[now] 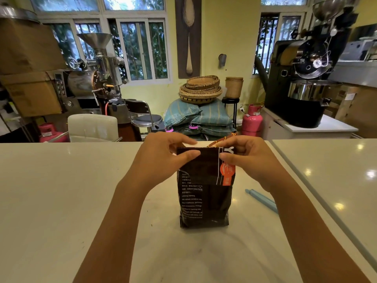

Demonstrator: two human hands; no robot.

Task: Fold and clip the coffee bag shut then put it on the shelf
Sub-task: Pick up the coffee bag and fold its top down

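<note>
Standing upright on the white table (61,190), the coffee bag (205,199) has its top folded down toward the camera. At 9 o'clock of the fold, the left hand (161,158) pinches it, fingers narrow, thumb in front. At 3 o'clock the right hand (251,158) pinches likewise. A blue clip (262,200) lies flat at 3 o'clock of the bag, apart.

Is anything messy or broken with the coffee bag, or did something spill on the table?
Nothing looks spilled or broken. The coffee bag stands upright on the white table, its top folded down and pinched by the left hand and right hand. The blue clip lies on the table to its right, not on the bag yet.
</note>
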